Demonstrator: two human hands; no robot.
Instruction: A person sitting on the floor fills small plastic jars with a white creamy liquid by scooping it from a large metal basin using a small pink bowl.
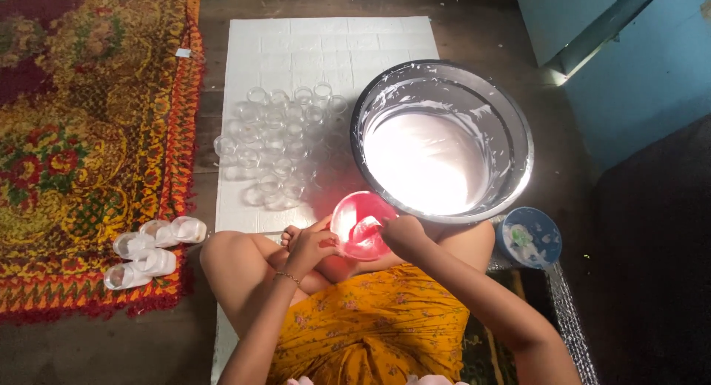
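Observation:
My left hand [311,246] grips the near rim of a small red plastic cup [361,226], tilted over my lap. My right hand [404,233] is closed at the cup's right side, its fingers on a white smear inside the cup; whether it holds a tool I cannot tell. Just beyond the cup sits a large steel basin [518,125] holding a white liquid [426,163]. Left of the basin, several small clear glass cups [278,144] stand grouped on a white sheet [326,40].
A patterned red and yellow rug [89,133] lies at left, with several white-filled small cups [152,251] on its near edge. A blue lid [544,233] smeared white lies right of my knee. A blue wall [637,66] rises at far right.

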